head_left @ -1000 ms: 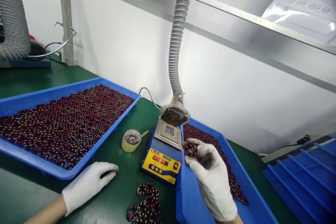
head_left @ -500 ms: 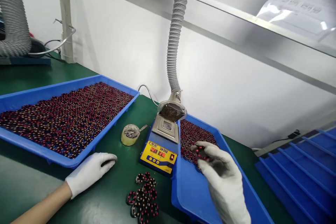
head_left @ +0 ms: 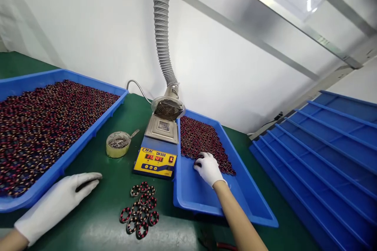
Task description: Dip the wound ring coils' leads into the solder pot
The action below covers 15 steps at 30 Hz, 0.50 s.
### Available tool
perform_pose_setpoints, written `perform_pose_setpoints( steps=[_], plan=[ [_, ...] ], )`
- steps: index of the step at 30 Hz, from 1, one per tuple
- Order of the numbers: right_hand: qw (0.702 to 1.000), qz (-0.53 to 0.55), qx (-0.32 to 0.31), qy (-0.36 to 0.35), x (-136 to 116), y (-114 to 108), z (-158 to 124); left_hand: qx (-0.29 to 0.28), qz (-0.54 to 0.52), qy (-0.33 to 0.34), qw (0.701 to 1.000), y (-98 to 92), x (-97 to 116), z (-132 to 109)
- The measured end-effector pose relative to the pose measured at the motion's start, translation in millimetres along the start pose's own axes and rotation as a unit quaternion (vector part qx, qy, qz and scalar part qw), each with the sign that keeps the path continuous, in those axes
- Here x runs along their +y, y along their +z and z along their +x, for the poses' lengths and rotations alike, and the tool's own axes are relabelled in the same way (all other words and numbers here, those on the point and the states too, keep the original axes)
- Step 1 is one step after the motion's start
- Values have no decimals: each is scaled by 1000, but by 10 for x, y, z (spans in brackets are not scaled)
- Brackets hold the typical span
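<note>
My right hand (head_left: pixel 207 168), in a white glove, reaches into the blue tray on the right (head_left: pixel 203 198) and rests palm down at the near edge of the rows of red and black wound rings (head_left: pixel 200 139). Its fingers curl down among the rings; what they hold, if anything, is hidden. My left hand (head_left: pixel 59 200), also gloved, lies flat and open on the green mat beside the large blue tray on the left (head_left: pixel 63 162), which is full of the same rings. A small cluster of loose rings (head_left: pixel 140 210) lies on the mat between my hands.
A blue and yellow solder pot with red digits (head_left: pixel 156 157) stands between the trays, under a grey ribbed extraction hose (head_left: pixel 161 27). A small round tin with a spoon (head_left: pixel 118 144) sits left of it. Stacked blue trays (head_left: pixel 321 153) fill the right side.
My right hand, which held one ring up near the solder pot, has gone down into the right tray among the rings. The view has swung right. My left hand stays flat.
</note>
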State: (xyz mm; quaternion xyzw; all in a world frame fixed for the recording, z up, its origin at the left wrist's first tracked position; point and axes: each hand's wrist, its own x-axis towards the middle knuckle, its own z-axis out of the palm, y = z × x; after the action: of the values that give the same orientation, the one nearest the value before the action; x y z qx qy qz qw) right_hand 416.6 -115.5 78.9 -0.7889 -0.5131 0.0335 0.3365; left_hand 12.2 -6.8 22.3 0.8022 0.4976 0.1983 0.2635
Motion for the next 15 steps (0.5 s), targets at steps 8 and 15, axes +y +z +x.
perform_pose_setpoints(
  steps=[8,15],
  plan=[
    [994,-101,25,-42,169,44,49,-29,29,50,998,40,-125,36],
    [974,-31,129,-182,-832,-55,-53,-47,72,111,990,137,134,-151]
  ],
)
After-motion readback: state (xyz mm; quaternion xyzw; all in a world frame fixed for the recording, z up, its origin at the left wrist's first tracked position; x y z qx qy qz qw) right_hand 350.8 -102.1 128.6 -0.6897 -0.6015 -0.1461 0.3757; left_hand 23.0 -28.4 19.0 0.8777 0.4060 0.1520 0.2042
